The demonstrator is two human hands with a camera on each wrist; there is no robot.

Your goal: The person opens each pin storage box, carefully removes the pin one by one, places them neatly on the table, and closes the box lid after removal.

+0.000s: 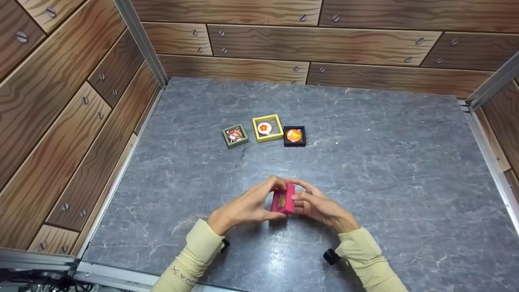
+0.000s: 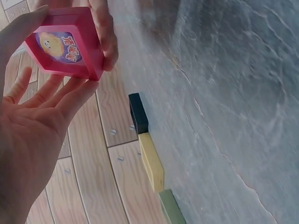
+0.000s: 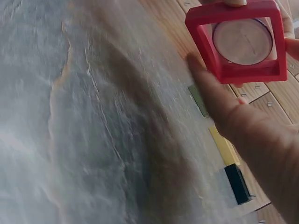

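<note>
A pink square display frame [image 1: 289, 199] is held up off the table between both hands in the head view. Inside it sits a round badge [image 2: 58, 45], purple with a yellow figure and lettering; its plain pale back [image 3: 243, 42] shows in the right wrist view. My left hand [image 1: 249, 202] grips the frame, thumb on one edge and fingers on the opposite one. From the other side, my right hand [image 1: 322, 207] holds it, thumb against the rim and fingers partly hidden behind.
Beyond the hands on the grey marbled table [image 1: 385, 182] lie three small frames: green [image 1: 235, 136], yellow [image 1: 268, 128] and black [image 1: 294, 136], each with a round or decorated piece inside. Wood-patterned panels [image 1: 324, 44] enclose the table's back and sides.
</note>
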